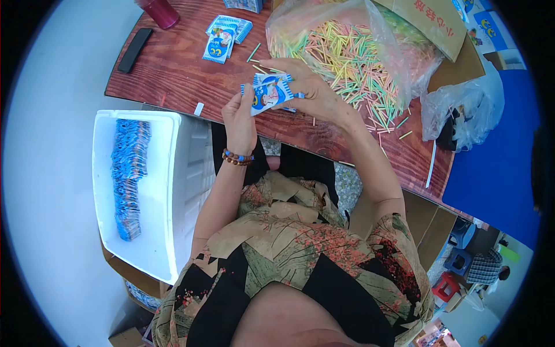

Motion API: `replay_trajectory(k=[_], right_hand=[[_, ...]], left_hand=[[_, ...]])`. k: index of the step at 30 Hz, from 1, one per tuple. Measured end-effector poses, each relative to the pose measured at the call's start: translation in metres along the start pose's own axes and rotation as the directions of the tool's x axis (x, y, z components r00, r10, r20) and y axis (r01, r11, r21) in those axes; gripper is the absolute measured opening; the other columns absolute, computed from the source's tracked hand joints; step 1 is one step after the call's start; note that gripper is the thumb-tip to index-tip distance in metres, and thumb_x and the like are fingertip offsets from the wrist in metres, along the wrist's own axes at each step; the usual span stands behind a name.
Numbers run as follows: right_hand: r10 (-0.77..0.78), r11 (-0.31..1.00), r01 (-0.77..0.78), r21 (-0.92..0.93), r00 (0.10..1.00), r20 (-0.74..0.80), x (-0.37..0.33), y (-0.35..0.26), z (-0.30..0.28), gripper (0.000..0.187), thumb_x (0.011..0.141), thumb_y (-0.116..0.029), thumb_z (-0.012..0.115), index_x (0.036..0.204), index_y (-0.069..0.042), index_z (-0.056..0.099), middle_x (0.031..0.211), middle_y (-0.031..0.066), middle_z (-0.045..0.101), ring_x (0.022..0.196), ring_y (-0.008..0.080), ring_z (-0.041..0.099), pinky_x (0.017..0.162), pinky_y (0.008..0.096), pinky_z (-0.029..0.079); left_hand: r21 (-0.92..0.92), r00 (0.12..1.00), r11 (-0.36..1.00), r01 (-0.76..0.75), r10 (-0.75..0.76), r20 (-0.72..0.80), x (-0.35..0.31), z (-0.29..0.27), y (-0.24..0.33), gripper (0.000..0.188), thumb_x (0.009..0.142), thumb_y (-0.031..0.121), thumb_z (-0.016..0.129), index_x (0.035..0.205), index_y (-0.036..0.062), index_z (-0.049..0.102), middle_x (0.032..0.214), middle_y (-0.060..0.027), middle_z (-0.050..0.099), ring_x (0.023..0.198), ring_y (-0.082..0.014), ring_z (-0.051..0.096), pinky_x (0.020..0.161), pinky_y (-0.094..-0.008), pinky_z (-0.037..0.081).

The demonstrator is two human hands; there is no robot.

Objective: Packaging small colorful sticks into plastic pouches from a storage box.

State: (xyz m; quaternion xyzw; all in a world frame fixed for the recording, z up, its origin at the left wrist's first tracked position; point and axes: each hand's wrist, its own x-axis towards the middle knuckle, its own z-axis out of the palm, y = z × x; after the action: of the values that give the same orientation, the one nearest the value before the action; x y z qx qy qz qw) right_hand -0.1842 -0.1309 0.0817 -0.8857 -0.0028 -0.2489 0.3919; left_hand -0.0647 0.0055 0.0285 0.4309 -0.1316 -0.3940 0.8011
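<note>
Small blue-and-white packets (269, 97) are between my hands, just above the table's near edge. My left hand (238, 111), with beaded bracelets at its wrist, pinches the left edge of the front packet between thumb and fingers. From the right, my right hand (315, 92) curls round the packets, its thumb near their right side. More than one packet end shows there; how many it holds I cannot tell. Thin pastel sticks (347, 52) in pink, yellow and green spill from a clear plastic bag (378, 29) beyond my right hand. A few lie loose beside its fingers.
Several similar packets (219, 46) lie at the back left of the reddish wooden table (179, 63), near a black bar (135, 50) and a red container (159, 13). A white foam box (173, 139) holds a long row of packets (128, 179). A cardboard box (457, 37) stands back right.
</note>
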Motion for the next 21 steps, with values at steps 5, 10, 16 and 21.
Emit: replay_trajectory(k=[5, 10, 16, 21], right_hand=[[-0.012, 0.992, 0.013, -0.125, 1.000, 0.008, 0.000, -0.002, -0.001, 0.032, 0.076, -0.018, 0.071, 0.108, -0.016, 0.069, 0.135, 0.0039, 0.051, 0.125, 0.0262, 0.044, 0.103, 0.0422, 0.035], [-0.008, 0.998, 0.008, -0.062, 1.000, -0.006, -0.011, -0.002, -0.002, 0.024, 0.077, -0.019, 0.071, 0.100, -0.012, 0.072, 0.129, 0.0051, 0.056, 0.120, 0.0273, 0.049, 0.101, 0.0414, 0.038], [0.266, 0.959, -0.256, 0.120, 0.961, -0.079, -0.042, 0.015, -0.027, 0.017, 0.081, -0.013, 0.068, 0.095, -0.004, 0.071, 0.120, 0.0107, 0.061, 0.108, 0.0223, 0.057, 0.092, 0.0344, 0.044], [0.498, 0.727, -0.663, -0.179, 0.688, -0.528, -0.061, 0.060, -0.082, 0.021, 0.086, -0.017, 0.062, 0.098, -0.001, 0.067, 0.094, 0.0140, 0.068, 0.086, 0.0220, 0.065, 0.075, 0.0329, 0.050]], left_hand=[[0.081, 1.000, 0.997, -0.011, 0.012, -0.018, 0.001, 0.003, -0.002, 0.027, 0.096, 0.023, 0.054, 0.094, -0.0009, 0.067, 0.086, -0.0004, 0.065, 0.075, -0.0034, 0.056, 0.068, -0.0213, 0.045], [0.133, 0.999, 0.991, -0.032, 0.034, -0.016, 0.000, 0.004, -0.013, 0.029, 0.097, 0.025, 0.053, 0.086, 0.0016, 0.067, 0.078, 0.0046, 0.060, 0.069, -0.0003, 0.047, 0.061, -0.0196, 0.039], [0.287, 0.980, 0.956, -0.059, 0.109, -0.164, 0.004, -0.004, -0.009, 0.032, 0.097, 0.024, 0.054, 0.071, 0.0059, 0.060, 0.069, 0.0080, 0.052, 0.063, 0.0013, 0.038, 0.055, -0.0199, 0.033], [0.242, 0.976, 0.963, -0.115, 0.155, -0.153, -0.001, -0.021, 0.004, 0.029, 0.097, 0.024, 0.054, 0.081, 0.0028, 0.065, 0.075, 0.0035, 0.060, 0.066, -0.0006, 0.049, 0.059, -0.0190, 0.041]])
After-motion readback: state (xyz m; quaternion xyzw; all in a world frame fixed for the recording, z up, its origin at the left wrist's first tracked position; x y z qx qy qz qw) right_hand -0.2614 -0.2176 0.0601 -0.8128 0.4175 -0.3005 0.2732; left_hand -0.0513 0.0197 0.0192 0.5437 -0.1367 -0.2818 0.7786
